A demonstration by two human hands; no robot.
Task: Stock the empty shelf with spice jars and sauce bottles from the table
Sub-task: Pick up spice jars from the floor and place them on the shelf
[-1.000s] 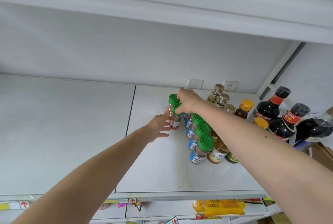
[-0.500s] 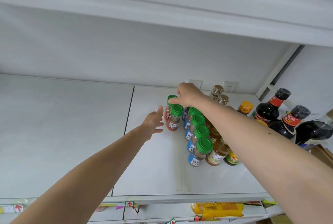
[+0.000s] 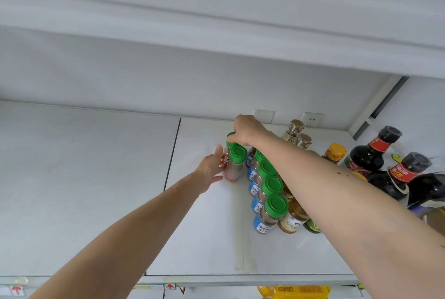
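The shelf (image 3: 277, 255) is filling from its right side. In the right half of the frame a row of green-capped spice jars (image 3: 269, 192) is running from the front toward the back wall, and beside it stand amber jars (image 3: 292, 218), two gold-capped bottles (image 3: 295, 130) near the wall sockets, an orange-capped bottle (image 3: 334, 153) and dark sauce bottles (image 3: 375, 154) at the far right edge. The left half of the frame is showing bare white shelf board.

A second row is starting just left of the first. Two green-capped jars with reddish contents are standing there, near the centre of the frame, one behind the other. The right hand (image 3: 245, 130) is reaching over the first row and pinching the cap of the rear jar (image 3: 227, 151) with curled fingertips; that jar looks seated on the board, though its base is hidden. The left hand (image 3: 210, 168) is lying just left of the front jar (image 3: 234, 166) with fingers fairly straight and spread, fingertips touching or nearly touching the glass; it is not gripping anything, as far as can be seen.

Judging from this, the task is partly done: roughly a third of the board is occupied. The step in hand looks like squaring up the two newest jars. The table is out of view, so how many jars and bottles are waiting there cannot be told. With the caps packed so close, a careless nudge could be tipping a neighbour over.
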